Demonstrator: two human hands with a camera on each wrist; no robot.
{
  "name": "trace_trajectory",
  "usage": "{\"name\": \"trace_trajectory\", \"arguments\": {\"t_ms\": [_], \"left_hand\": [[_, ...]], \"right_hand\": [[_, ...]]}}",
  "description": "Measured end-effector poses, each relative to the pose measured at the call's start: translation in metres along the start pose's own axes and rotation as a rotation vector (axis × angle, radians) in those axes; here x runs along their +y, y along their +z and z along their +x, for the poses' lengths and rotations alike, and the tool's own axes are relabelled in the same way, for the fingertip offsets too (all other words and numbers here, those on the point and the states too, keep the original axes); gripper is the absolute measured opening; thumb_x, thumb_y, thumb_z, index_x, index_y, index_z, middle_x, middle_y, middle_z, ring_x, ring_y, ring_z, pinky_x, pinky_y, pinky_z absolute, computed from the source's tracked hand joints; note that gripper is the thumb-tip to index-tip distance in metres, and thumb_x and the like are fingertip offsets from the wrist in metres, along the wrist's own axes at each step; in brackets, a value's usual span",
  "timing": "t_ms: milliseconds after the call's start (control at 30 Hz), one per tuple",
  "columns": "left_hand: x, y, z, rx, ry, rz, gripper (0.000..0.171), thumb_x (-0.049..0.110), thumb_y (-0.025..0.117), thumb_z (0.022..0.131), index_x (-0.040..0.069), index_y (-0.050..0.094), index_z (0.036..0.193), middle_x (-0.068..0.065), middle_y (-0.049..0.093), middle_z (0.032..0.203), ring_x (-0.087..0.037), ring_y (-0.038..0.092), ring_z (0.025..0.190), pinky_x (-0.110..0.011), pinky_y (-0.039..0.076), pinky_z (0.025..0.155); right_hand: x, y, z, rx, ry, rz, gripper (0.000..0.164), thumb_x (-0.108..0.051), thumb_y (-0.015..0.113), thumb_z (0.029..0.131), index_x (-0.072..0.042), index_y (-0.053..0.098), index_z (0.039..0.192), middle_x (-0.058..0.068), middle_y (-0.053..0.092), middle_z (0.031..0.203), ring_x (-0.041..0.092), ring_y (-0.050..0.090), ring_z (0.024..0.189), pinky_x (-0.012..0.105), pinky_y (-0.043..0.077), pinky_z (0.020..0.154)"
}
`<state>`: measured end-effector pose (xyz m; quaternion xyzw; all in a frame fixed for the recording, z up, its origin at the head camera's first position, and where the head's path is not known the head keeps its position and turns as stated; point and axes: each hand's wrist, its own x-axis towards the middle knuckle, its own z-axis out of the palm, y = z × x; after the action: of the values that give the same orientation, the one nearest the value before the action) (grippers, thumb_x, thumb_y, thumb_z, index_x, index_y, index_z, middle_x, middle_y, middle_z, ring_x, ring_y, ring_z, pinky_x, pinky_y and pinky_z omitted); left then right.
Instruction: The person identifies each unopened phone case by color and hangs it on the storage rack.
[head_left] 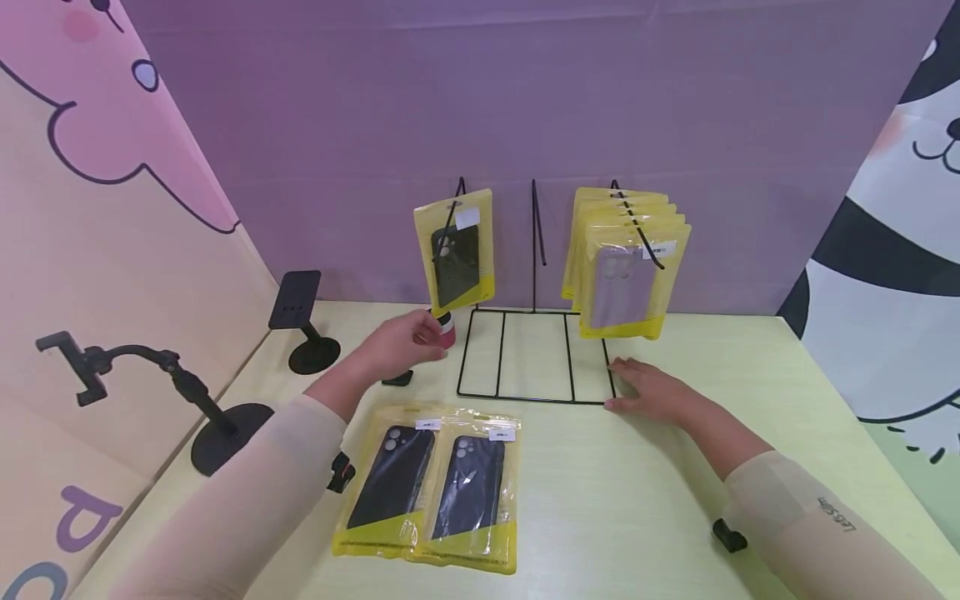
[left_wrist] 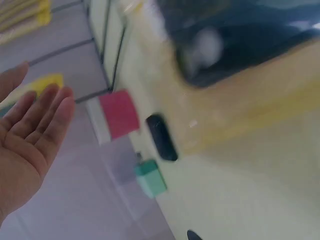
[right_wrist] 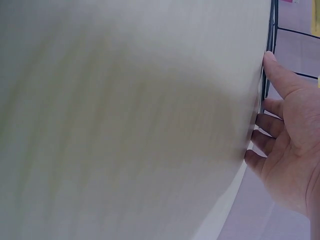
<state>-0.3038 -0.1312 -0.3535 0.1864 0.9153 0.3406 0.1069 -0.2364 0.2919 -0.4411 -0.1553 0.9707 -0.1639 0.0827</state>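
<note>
A black wire display rack [head_left: 517, 398] stands on the table. One yellow-edged pouch with a dark phone case [head_left: 455, 267] hangs on its left hook. Several pouches, the front one with a lilac phone case [head_left: 622, 283], hang on the right hook. My left hand [head_left: 401, 343] is just below and left of the single hanging pouch; its fingers look loose and hold nothing in the left wrist view. With fingertips on the table, my right hand [head_left: 647, 390] touches the right side of the rack's base, thumb at the front corner. The middle hook carries nothing.
Two pouches with dark phone cases [head_left: 471, 487] lie side by side at front left. Two black phone stands [head_left: 296, 300] are along the left wall. Near the rack are a pink-and-white container [head_left: 447, 335], a small black object [head_left: 397, 378] and a mint-green item [left_wrist: 150, 178].
</note>
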Motion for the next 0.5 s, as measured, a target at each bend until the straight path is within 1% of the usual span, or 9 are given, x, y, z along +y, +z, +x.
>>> {"name": "trace_trajectory", "arguments": {"t_ms": [133, 267, 367, 500], "left_hand": [[-0.001, 0.029, -0.007, -0.128, 0.052, 0.133, 0.040, 0.027, 0.075, 0.088, 0.010, 0.061, 0.120, -0.003, 0.068, 0.112, -0.020, 0.065, 0.105, -0.040, 0.054, 0.093], [0.003, 0.051, -0.014, -0.230, 0.048, 0.280, 0.037, 0.030, 0.076, 0.087, 0.015, 0.064, 0.118, 0.000, 0.068, 0.113, -0.018, 0.064, 0.105, -0.040, 0.053, 0.095], [0.007, 0.060, -0.018, -0.267, 0.042, 0.374, 0.032, 0.030, 0.075, 0.087, 0.018, 0.066, 0.115, 0.003, 0.068, 0.110, -0.016, 0.062, 0.102, -0.038, 0.053, 0.094], [0.008, 0.065, -0.018, -0.277, 0.048, 0.428, 0.026, 0.029, 0.076, 0.087, 0.020, 0.067, 0.110, 0.005, 0.067, 0.103, -0.014, 0.059, 0.096, -0.036, 0.053, 0.091]], "right_hand": [[0.001, 0.000, -0.001, 0.003, -0.005, 0.000, 0.083, -0.051, 0.061, 0.093, 0.002, 0.033, 0.150, 0.031, 0.027, 0.155, 0.049, 0.023, 0.143, 0.061, 0.024, 0.115], [0.000, -0.001, -0.002, 0.004, -0.013, 0.000, 0.083, -0.051, 0.060, 0.093, 0.002, 0.033, 0.150, 0.031, 0.027, 0.155, 0.050, 0.022, 0.143, 0.062, 0.024, 0.115], [-0.002, -0.003, -0.002, 0.000, -0.015, 0.001, 0.082, -0.051, 0.060, 0.094, 0.003, 0.033, 0.150, 0.031, 0.027, 0.155, 0.049, 0.022, 0.144, 0.062, 0.024, 0.115], [-0.004, -0.005, 0.000, -0.006, -0.024, -0.004, 0.082, -0.050, 0.061, 0.093, 0.004, 0.034, 0.149, 0.031, 0.029, 0.154, 0.049, 0.025, 0.143, 0.061, 0.025, 0.115]]}}
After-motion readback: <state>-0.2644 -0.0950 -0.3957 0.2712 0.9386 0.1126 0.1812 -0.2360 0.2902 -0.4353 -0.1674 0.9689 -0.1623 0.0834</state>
